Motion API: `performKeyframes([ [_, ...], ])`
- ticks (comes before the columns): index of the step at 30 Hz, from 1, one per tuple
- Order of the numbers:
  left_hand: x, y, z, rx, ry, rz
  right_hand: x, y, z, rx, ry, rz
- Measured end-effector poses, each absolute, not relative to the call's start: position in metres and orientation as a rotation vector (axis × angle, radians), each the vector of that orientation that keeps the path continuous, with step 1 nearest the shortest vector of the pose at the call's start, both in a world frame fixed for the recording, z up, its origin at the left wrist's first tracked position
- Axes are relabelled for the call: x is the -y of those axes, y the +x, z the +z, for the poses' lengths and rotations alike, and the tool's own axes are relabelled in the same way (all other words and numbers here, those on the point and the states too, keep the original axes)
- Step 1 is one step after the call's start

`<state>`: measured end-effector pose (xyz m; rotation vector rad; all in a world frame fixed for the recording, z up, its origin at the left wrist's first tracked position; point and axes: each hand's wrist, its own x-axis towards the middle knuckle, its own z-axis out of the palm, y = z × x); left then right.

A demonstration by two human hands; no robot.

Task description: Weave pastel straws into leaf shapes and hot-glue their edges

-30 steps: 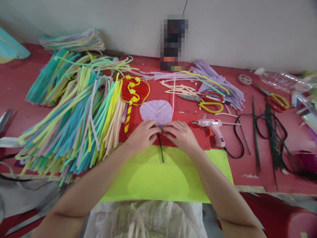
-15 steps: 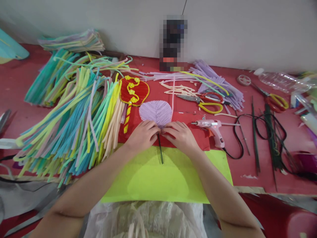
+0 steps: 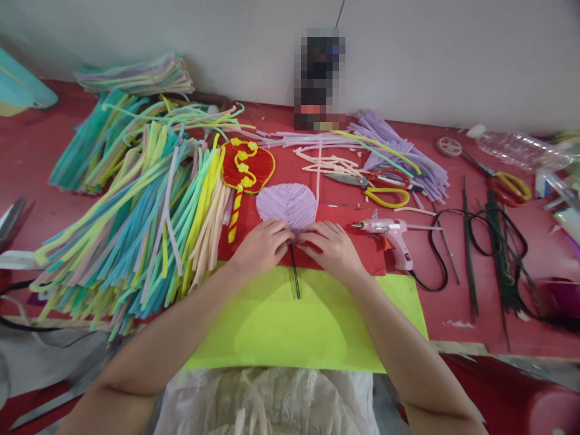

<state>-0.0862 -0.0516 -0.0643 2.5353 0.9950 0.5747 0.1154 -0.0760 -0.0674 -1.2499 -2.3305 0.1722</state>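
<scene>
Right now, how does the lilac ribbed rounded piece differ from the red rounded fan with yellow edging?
The lilac ribbed rounded piece shows only lilac rows; the yellow-edged red rounded fan bears yellow flowers. Thin dark stems show below the lilac piece, while the fan has a red-and-yellow striped handle. The left hand and right hand hold the lilac piece at its lower end; neither touches the fan. Both have broad, rounded outlines.

- Two hands: one left hand (image 3: 265, 246), one right hand (image 3: 330, 246).
- One purple leaf-shaped panel (image 3: 286, 202).
- One red fan (image 3: 261, 167), yellow-edged.
- Two pairs of scissors (image 3: 368, 182), red-and-yellow-handled.
- One pink glue gun (image 3: 395, 232).
- One white-capped clear bottle (image 3: 516, 148).
- One lime-green sheet (image 3: 290, 329).
- Fuzzy craft stems (image 3: 149, 205): dozens, too overlapped to count exactly.
</scene>
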Motion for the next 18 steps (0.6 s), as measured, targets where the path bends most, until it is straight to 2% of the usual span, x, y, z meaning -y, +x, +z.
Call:
performKeyframes([
  [18,0.0511,-0.0868,-0.0598,-0.987,2.571,0.578,0.0786,0.1132,-0.0667,2.297,-1.279,0.163],
])
